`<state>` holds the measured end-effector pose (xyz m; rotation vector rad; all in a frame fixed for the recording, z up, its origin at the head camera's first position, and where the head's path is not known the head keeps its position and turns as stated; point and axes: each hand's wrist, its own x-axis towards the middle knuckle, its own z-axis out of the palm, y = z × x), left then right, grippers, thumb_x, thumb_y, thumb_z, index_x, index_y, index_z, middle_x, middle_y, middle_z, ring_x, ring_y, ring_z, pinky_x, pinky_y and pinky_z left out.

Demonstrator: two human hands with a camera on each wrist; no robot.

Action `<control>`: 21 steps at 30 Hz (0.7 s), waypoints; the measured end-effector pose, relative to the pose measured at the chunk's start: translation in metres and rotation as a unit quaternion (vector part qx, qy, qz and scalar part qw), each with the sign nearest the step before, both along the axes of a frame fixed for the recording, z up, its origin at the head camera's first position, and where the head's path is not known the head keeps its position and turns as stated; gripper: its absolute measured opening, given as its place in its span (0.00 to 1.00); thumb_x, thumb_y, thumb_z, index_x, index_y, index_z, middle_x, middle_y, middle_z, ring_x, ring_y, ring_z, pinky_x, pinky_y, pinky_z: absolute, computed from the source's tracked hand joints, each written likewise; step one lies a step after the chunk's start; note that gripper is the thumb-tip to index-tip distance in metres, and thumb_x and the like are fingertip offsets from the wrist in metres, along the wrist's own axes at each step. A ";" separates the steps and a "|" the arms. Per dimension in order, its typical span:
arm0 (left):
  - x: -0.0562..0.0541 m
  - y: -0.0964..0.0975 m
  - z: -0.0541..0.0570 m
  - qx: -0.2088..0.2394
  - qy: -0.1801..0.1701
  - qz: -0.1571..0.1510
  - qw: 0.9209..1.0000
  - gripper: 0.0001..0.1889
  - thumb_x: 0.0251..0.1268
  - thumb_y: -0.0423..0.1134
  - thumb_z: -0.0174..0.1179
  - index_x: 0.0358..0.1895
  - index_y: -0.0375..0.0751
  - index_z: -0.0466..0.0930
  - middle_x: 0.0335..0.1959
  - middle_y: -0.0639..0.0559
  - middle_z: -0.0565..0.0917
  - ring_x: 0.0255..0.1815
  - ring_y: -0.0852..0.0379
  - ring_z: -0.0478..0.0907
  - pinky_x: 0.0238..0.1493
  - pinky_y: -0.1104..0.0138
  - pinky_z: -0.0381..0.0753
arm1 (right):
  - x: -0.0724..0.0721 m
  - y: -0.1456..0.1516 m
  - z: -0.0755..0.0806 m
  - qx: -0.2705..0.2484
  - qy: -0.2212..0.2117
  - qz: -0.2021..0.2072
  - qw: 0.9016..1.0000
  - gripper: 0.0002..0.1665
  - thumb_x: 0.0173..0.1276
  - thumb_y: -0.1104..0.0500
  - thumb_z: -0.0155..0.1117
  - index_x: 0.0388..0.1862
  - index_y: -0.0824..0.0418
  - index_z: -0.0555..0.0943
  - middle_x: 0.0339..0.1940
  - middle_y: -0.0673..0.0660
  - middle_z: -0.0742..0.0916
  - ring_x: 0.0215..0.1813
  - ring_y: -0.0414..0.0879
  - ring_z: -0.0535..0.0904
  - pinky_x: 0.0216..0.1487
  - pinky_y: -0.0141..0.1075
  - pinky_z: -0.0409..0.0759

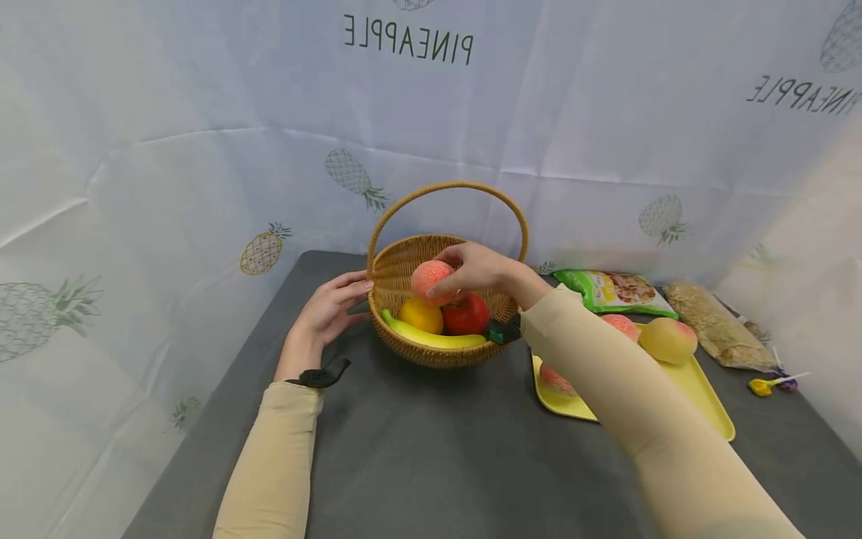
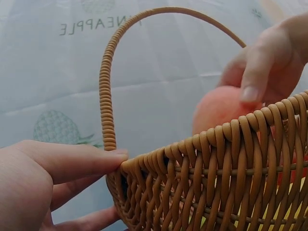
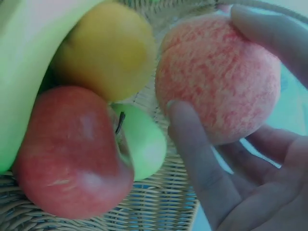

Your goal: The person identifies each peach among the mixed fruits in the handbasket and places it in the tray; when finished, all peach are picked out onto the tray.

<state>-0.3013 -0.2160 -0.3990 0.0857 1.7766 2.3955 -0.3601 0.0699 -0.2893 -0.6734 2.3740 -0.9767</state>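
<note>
A pinkish-red peach [image 3: 216, 77] is gripped between the thumb and fingers of my right hand [image 1: 474, 269], over the wicker basket [image 1: 438, 358]. Inside the basket lie a banana [image 1: 431, 337], an orange [image 1: 420, 316] and a red apple [image 1: 466, 314]. The right wrist view also shows a green fruit [image 3: 144, 142] beside the apple, partly covered by it. My left hand [image 1: 331, 305] touches the basket's left side, its fingers extended at the rim near the handle base. In the left wrist view, the basket wall hides the lower part of the peach.
Right of the basket, a yellow tray [image 1: 697, 397] holds more peaches [image 1: 667, 340], partly behind my right sleeve. Behind it lie a green snack bag [image 1: 616, 292] and a clear bag of oats [image 1: 717, 326]. Lollipops [image 1: 762, 386] lie at the far right. The basket's tall handle [image 1: 447, 186] arches overhead.
</note>
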 end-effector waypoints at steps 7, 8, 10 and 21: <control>-0.002 -0.002 0.003 0.001 -0.005 0.005 1.000 0.29 0.75 0.41 0.65 0.74 0.38 0.69 0.74 0.41 0.68 0.73 0.45 0.68 0.61 0.49 0.78 | 0.009 0.024 0.014 -0.015 0.015 -0.011 1.000 0.40 0.58 0.43 0.82 0.66 0.52 0.77 0.57 0.54 0.83 0.53 0.53 0.80 0.52 0.49 0.83; -0.003 -0.002 0.004 0.000 -0.006 0.006 1.000 0.30 0.74 0.42 0.65 0.74 0.39 0.69 0.74 0.41 0.68 0.73 0.45 0.68 0.60 0.49 0.78 | 0.010 0.027 0.016 -0.018 0.013 -0.015 1.000 0.40 0.58 0.43 0.82 0.66 0.52 0.77 0.57 0.54 0.83 0.53 0.54 0.80 0.52 0.48 0.83; -0.003 -0.002 0.005 -0.003 -0.008 0.007 1.000 0.30 0.74 0.42 0.65 0.74 0.39 0.68 0.74 0.42 0.68 0.73 0.46 0.68 0.61 0.49 0.77 | 0.012 0.035 0.019 -0.026 0.011 -0.020 0.999 0.40 0.59 0.43 0.81 0.67 0.52 0.77 0.58 0.55 0.82 0.53 0.54 0.80 0.50 0.47 0.84; -0.007 0.001 0.002 0.002 -0.013 0.007 1.000 0.30 0.74 0.42 0.65 0.74 0.39 0.68 0.74 0.41 0.68 0.73 0.45 0.67 0.65 0.45 0.73 | 0.021 0.086 0.021 -0.037 0.033 -0.038 0.998 0.38 0.62 0.47 0.80 0.68 0.54 0.76 0.59 0.57 0.83 0.50 0.54 0.83 0.52 0.50 0.83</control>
